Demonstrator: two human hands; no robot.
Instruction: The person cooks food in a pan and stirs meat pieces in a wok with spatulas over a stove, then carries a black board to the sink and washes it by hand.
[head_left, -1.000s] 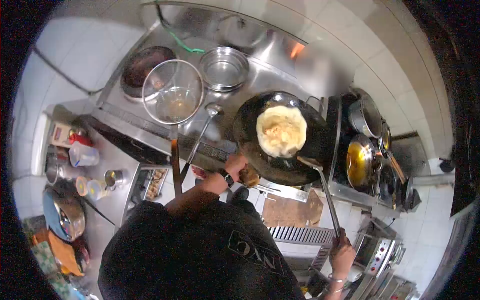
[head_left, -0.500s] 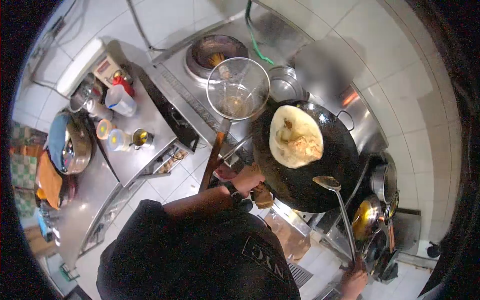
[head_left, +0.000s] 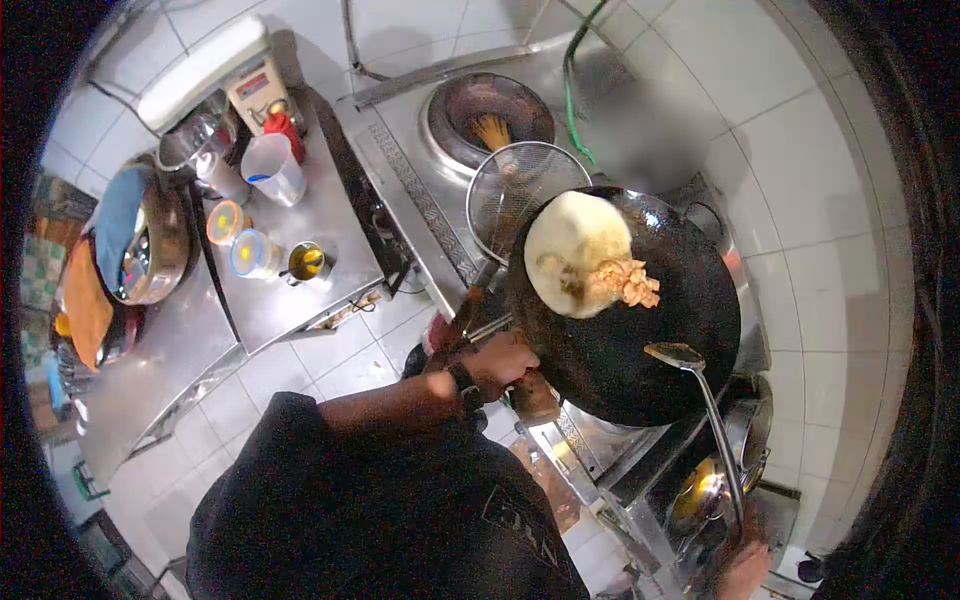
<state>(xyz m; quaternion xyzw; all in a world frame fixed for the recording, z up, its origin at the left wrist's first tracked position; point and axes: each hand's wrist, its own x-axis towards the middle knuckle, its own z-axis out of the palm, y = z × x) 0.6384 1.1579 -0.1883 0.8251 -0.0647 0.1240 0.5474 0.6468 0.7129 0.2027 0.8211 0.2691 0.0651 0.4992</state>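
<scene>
My left hand (head_left: 503,363) is closed at the near left edge of a large black wok (head_left: 690,300). Its fingers seem wrapped round a brown folded cloth (head_left: 535,398) and the wok's edge; the exact grip is partly hidden. Inside the wok, a pale yellow round sheet of what looks like egg (head_left: 572,235) lies toward the far left side, with orange-brown chunks of food (head_left: 628,283) at its right edge. In my right hand (head_left: 745,568), at lower right, is the handle of a long metal ladle (head_left: 722,440). Its bowl hangs over the wok's right part, apart from the food.
A wire-mesh strainer (head_left: 515,195) lies left of the wok. Behind it, a second wok (head_left: 490,105) holds a bamboo brush (head_left: 490,130). On the left steel counter stand a plastic jug (head_left: 274,172), lidded tubs (head_left: 254,254) and a small metal cup (head_left: 307,262). Pans (head_left: 700,490) sit at right.
The egg sheet has shifted left and up in the wok, and the chunks now gather at its right edge. The camera view has shifted. Both hands keep their holds.
</scene>
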